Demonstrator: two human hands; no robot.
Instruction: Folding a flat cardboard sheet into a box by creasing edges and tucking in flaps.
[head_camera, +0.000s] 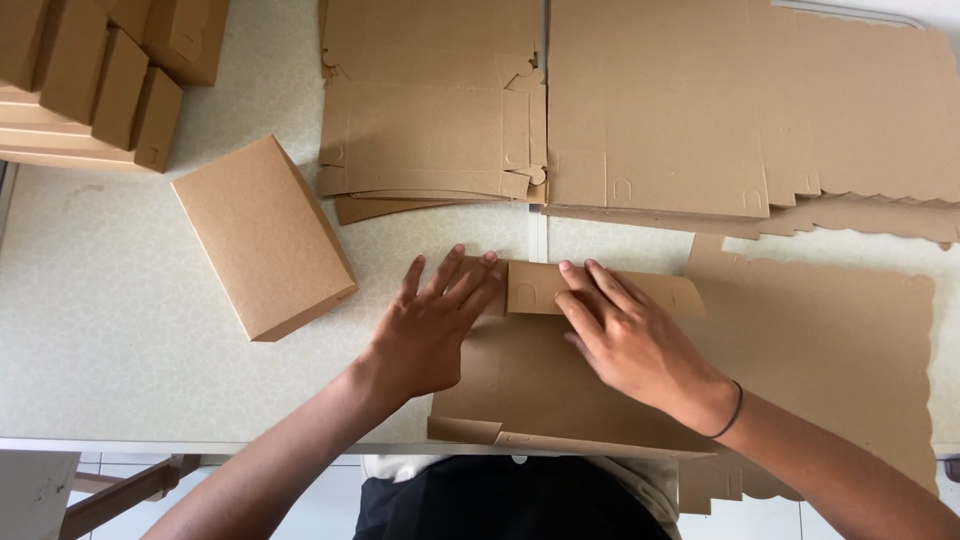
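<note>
— Where are the hands?

— Both lie flat on a cardboard sheet (530, 375) at the near edge of the table (120, 320). The left hand (430, 325) is spread wide, fingers splayed and palm down, pressing the sheet's left part. It grips nothing.

— And the right?

— The right hand (620, 335) is also open, its fingers stretched over a folded flap (535, 288) along the sheet's far edge and pressing it down (a thin dark band sits on that wrist). Nothing is clasped there either.

— What lies around them?

— A finished box (262, 235), closed, sits to the left of the hands, apart from the sheet. Behind it, in the far left corner, is a pile of boxes (90, 80). Two stacks of flat sheets (640, 110) lie side by side across the far side of the table. On the right, another large sheet (830, 350) lies partly under the one being pressed.
</note>
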